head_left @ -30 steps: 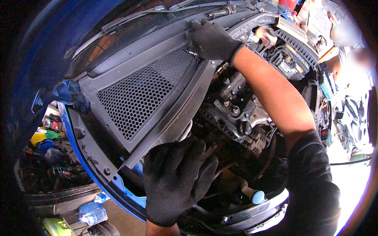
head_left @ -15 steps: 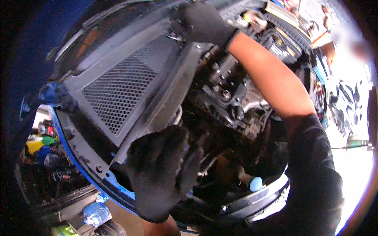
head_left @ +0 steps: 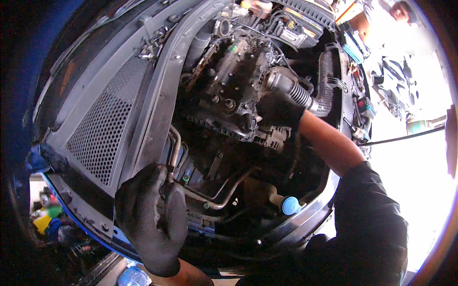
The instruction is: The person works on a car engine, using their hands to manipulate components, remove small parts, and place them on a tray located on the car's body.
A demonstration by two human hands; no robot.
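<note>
Curling left hand [head_left: 150,217] half-closed near lower corner of cowl panel [head_left: 98,131], hold unclear; extending right hand [head_left: 284,110], grip unreadable, beside engine [head_left: 228,83]; risking bent pipe [head_left: 179,143] if leaning.

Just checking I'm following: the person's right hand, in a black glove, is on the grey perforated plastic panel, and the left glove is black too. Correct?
Not quite: the head view shows the right hand by the grey ribbed hose, not on the panel. The left glove is black too.
</note>
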